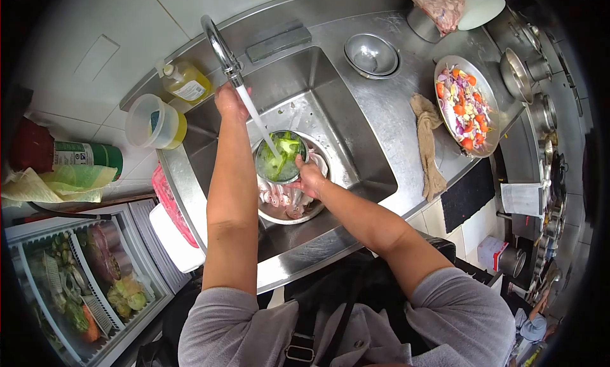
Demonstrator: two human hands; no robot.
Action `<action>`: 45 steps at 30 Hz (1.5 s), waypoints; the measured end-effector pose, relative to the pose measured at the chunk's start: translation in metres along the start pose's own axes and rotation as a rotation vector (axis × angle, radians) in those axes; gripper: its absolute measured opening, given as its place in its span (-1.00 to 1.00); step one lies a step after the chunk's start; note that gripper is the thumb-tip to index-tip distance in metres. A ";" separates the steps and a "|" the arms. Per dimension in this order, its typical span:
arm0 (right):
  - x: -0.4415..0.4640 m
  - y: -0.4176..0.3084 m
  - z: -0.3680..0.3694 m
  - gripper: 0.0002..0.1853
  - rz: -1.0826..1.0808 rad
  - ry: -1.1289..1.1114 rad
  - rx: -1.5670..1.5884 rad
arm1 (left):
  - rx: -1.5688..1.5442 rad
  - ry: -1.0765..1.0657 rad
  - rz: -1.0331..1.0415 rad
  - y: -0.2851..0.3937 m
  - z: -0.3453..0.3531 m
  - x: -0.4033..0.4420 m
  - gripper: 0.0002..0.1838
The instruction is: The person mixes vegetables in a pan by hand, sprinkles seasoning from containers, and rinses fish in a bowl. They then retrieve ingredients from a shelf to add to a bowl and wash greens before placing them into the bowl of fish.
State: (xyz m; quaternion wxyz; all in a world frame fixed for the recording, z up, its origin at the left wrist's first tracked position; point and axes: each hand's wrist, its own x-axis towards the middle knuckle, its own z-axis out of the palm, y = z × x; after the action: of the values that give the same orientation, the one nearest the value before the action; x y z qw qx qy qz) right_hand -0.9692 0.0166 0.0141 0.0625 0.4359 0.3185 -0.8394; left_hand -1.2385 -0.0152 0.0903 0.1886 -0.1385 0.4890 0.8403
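Note:
My right hand (pixel 309 176) grips the rim of a round metal bowl (pixel 259 170) of green leafy vegetable pieces (pixel 283 156) and water. A stream (pixel 255 116) from the curved faucet (pixel 220 46) runs into this bowl. Beneath it, a larger round pan (pixel 289 220) with pale, pinkish raw meat or seafood pieces (pixel 287 202) rests in the steel sink (pixel 356 132). Just below the faucet's end, my left hand (pixel 233 102) is raised beside the stream, its fingers curled and partly hidden; whatever it holds cannot be made out.
Soap bottle (pixel 185 82) and plastic tub (pixel 155 122) stand left of the sink. Rightward are nested metal bowls (pixel 372 54), a brown cloth (pixel 427 145) and a pan of chopped vegetables (pixel 466 106). A stocked refrigerator drawer (pixel 95 272) is at lower left. Another person (pixel 532 326) appears far right.

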 end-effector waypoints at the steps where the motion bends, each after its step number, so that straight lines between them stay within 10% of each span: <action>1: -0.001 0.000 -0.001 -0.53 -0.001 0.002 0.003 | -0.005 0.006 0.004 -0.002 -0.002 0.004 -0.72; 5: -0.012 -0.003 -0.001 -0.53 -0.007 0.052 -0.015 | 0.097 0.050 0.098 -0.005 -0.001 -0.016 -0.62; 10: -0.005 0.002 -0.011 -0.50 -0.013 0.002 -0.008 | 0.985 -0.190 0.344 -0.005 -0.008 -0.018 -0.30; 17: -0.007 -0.019 -0.005 -0.49 -0.059 0.008 -0.071 | 1.036 -0.376 0.896 -0.028 -0.027 -0.101 -0.37; 22: -0.029 -0.048 0.000 -0.49 -0.151 0.012 -0.117 | 1.273 -0.424 0.795 -0.106 -0.048 -0.159 -0.48; 29: -0.034 -0.095 -0.012 -0.29 -0.522 0.230 -0.943 | 0.788 -0.305 0.459 -0.133 -0.015 -0.175 -0.52; 35: -0.099 -0.138 0.037 -0.23 -0.513 0.387 -1.599 | -0.176 -0.332 0.207 -0.147 0.014 -0.187 -0.34; 38: -0.105 -0.138 0.057 -0.19 -0.521 0.347 -1.812 | -0.338 -0.147 0.059 -0.149 0.016 -0.198 -0.60; 45: -0.121 -0.121 0.118 -0.25 -0.528 0.342 -2.120 | -0.741 -0.096 -0.136 -0.136 0.008 -0.201 -0.39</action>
State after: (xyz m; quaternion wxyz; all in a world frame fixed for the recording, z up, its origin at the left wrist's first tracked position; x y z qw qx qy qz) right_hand -1.0228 0.0216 0.2143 0.1784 0.1898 0.9638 -0.0566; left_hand -0.9983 0.0161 0.0735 0.2035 -0.1899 0.1323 0.9513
